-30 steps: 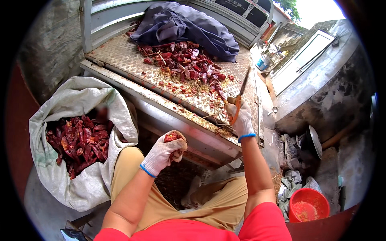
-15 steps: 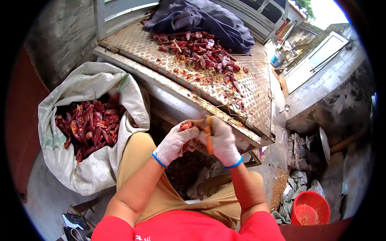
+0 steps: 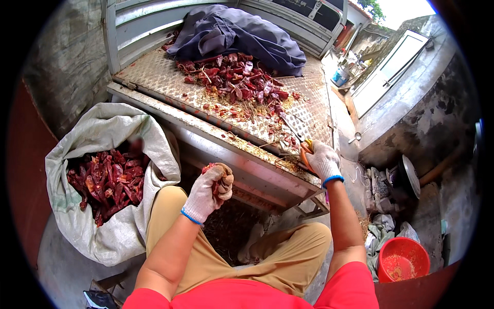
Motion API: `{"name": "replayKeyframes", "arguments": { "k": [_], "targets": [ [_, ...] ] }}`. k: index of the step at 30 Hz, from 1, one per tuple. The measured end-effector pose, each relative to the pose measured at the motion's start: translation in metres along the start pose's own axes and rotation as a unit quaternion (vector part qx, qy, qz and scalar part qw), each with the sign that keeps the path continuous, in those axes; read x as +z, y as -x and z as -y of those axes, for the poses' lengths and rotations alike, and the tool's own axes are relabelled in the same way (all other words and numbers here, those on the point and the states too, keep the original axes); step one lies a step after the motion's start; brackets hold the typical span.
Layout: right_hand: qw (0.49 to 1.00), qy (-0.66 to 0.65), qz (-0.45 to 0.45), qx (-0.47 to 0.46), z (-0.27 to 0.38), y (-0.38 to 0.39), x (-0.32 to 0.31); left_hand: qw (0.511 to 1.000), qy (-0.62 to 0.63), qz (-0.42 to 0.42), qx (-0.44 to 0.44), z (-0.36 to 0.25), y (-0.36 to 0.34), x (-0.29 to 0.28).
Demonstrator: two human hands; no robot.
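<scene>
My left hand (image 3: 210, 191), in a white work glove with a soiled palm, is closed around dried red chili peppers (image 3: 208, 168), mostly hidden by the fingers. It is above my knees, in front of the metal truck bed (image 3: 146, 77). At the bed's right front corner, my gloved right hand (image 3: 323, 159) grips orange-handled scissors (image 3: 292, 127). Their blades point away over the bed, at the near end of a pile of dried chilies (image 3: 234, 77). On my left, a white woven sack (image 3: 116, 239) with its mouth rolled down holds many more chilies (image 3: 110, 177).
A dark blue-grey cloth (image 3: 242, 33) covers the back of the pile. Stems and pale seeds lie along the bed's raised front edge (image 3: 216, 131). At the lower right are a red basin (image 3: 404, 260) and crumpled bags (image 3: 378, 232), with a wall (image 3: 411, 113) beyond.
My hands, close together before, have moved apart. The right has gone out to the right and forward with the scissors; the left has drawn back slightly, still closed on chilies. The view has shifted.
</scene>
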State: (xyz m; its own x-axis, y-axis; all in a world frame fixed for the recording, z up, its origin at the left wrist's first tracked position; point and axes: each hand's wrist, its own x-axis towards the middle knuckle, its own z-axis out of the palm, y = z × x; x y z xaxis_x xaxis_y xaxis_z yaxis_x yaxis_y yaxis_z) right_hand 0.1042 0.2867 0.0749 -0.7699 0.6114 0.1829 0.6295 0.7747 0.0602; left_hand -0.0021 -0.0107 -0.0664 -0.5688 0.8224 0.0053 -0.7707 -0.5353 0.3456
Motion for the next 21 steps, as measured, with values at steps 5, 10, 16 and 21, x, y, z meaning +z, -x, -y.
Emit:
{"name": "replayKeyframes", "arguments": {
  "k": [5,10,16,21],
  "targets": [
    [0.995,0.071,0.054,-0.052,-0.009,-0.035,0.014,1.000,-0.007,-0.009,-0.017,0.005,0.000,0.001],
    [0.982,0.091,0.120,-0.111,-0.001,-0.036,0.013,1.000,-0.006,-0.016,-0.008,0.000,-0.001,-0.001],
    [0.963,0.036,0.232,-0.128,0.054,0.032,-0.029,0.998,0.008,-0.044,0.042,-0.014,0.007,-0.010],
    [0.974,-0.011,0.203,-0.104,0.045,0.053,-0.039,0.997,-0.016,-0.059,0.048,-0.055,0.032,-0.017]
  ]
}}
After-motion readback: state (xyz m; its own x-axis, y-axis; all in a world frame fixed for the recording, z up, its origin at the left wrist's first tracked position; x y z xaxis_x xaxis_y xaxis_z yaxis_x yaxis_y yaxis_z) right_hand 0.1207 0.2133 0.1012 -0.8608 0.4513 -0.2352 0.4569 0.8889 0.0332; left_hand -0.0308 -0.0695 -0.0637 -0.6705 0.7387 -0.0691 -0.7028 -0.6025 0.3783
